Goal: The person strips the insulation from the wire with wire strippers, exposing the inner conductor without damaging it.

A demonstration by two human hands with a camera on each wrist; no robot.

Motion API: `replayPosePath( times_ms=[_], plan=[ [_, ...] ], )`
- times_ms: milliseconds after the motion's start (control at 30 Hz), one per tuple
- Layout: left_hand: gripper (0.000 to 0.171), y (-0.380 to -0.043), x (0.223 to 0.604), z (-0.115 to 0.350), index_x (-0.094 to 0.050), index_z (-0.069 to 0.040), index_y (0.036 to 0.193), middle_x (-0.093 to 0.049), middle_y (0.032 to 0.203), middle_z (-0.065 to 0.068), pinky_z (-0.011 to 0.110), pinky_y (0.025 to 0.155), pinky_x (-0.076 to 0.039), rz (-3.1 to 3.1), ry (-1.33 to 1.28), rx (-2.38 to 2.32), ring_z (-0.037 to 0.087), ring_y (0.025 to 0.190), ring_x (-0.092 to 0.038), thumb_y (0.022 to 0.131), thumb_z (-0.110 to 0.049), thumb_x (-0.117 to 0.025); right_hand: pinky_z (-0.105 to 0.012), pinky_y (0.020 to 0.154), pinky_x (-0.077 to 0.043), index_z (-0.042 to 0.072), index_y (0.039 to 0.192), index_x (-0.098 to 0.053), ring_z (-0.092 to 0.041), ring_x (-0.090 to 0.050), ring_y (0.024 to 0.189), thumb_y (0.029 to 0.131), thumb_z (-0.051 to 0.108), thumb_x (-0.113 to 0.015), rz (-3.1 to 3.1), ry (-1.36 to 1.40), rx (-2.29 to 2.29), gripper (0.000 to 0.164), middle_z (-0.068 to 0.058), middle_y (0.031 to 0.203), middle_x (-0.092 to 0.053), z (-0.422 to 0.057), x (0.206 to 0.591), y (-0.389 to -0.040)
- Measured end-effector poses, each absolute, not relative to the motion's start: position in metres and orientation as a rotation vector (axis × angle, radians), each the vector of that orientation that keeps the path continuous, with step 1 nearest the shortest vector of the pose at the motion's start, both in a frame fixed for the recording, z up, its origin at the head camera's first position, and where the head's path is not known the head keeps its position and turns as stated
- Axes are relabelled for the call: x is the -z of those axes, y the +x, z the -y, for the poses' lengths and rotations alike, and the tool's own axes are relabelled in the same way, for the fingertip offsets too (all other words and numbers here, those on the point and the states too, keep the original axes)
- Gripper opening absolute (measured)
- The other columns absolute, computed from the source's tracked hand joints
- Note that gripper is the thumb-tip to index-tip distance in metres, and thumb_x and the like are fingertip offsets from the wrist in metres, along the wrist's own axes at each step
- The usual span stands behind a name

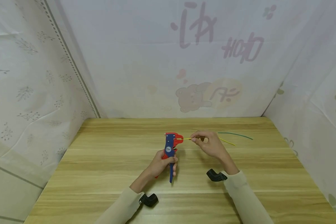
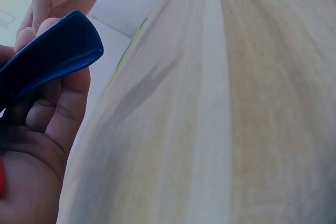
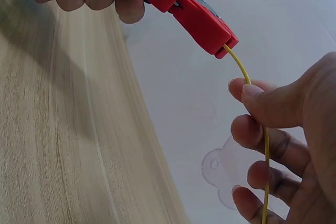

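Note:
A red and blue wire stripper [image 1: 169,144] is gripped round its handles by my left hand [image 1: 159,163], its nose turned to the right. Between thumb and index finger, my right hand [image 1: 210,144] pinches a yellow wire [image 3: 240,66]. One end of that wire enters the stripper's red nose [image 3: 215,35]; the rest runs down past the other fingers in the right wrist view. In the left wrist view, the blue handle [image 2: 58,51] stands out from the curled fingers [image 2: 68,98].
A green wire [image 1: 236,134] lies on the wooden table [image 1: 114,149] beyond the right hand. Black wrist-worn pieces sit at both cuffs, one by the left sleeve [image 1: 123,203] and one by the right sleeve [image 1: 243,193]. Patterned curtains [image 1: 134,62] hang behind and at both sides.

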State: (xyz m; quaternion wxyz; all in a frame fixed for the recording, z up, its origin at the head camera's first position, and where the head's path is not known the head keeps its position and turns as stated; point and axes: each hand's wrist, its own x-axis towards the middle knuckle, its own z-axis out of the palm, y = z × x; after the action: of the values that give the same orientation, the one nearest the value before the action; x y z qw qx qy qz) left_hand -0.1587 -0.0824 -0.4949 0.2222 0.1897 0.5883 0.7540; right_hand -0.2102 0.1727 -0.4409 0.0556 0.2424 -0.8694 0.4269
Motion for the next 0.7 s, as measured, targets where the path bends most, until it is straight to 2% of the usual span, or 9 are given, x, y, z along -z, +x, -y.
replayPosePath(
  times_ms=[267, 433, 567, 700],
  plan=[
    [0.011, -0.1592, 0.4966, 0.0834, -0.052, 0.000, 0.101, -0.066, 0.069, 0.000, 0.028, 0.058, -0.062, -1.616, 0.564, -2.060, 0.013, 0.057, -0.070, 0.100, -0.009, -0.058, -0.030, 0.070, -0.049, 0.019, 0.100, -0.080, -0.013, -0.059, 0.085, 0.095, 0.015, -0.073, 2.595, 0.771, -1.249, 0.009, 0.002, 0.098, -0.077, -0.1747, 0.4406, -0.2120],
    [0.016, -0.1590, 0.4961, 0.0835, -0.051, 0.004, 0.102, -0.065, 0.069, 0.000, 0.029, 0.059, -0.062, -1.601, 0.562, -2.058, 0.013, 0.057, -0.070, 0.100, -0.010, -0.058, -0.037, 0.072, -0.051, 0.019, 0.100, -0.080, -0.013, -0.059, 0.086, 0.095, 0.016, -0.073, 2.583, 0.794, -1.246, 0.008, 0.002, 0.099, -0.077, -0.1749, 0.4411, -0.2124],
    [0.010, -0.1581, 0.4955, 0.0832, -0.051, 0.002, 0.099, -0.065, 0.067, 0.000, 0.029, 0.057, -0.061, -1.612, 0.553, -2.068, 0.013, 0.055, -0.069, 0.100, -0.007, -0.057, -0.044, 0.073, -0.052, 0.019, 0.099, -0.080, -0.012, -0.058, 0.085, 0.094, 0.016, -0.074, 2.568, 0.805, -1.259, 0.008, 0.003, 0.097, -0.077, -0.1746, 0.4401, -0.2118],
    [0.005, -0.1563, 0.4950, 0.0822, -0.051, 0.001, 0.095, -0.063, 0.065, 0.000, 0.028, 0.055, -0.060, -1.666, 0.555, -2.074, 0.012, 0.053, -0.067, 0.099, -0.001, -0.054, -0.045, 0.073, -0.053, 0.018, 0.099, -0.080, -0.011, -0.058, 0.084, 0.094, 0.016, -0.074, 2.551, 0.827, -1.251, 0.008, 0.003, 0.096, -0.077, -0.1740, 0.4413, -0.2122]
  ],
)
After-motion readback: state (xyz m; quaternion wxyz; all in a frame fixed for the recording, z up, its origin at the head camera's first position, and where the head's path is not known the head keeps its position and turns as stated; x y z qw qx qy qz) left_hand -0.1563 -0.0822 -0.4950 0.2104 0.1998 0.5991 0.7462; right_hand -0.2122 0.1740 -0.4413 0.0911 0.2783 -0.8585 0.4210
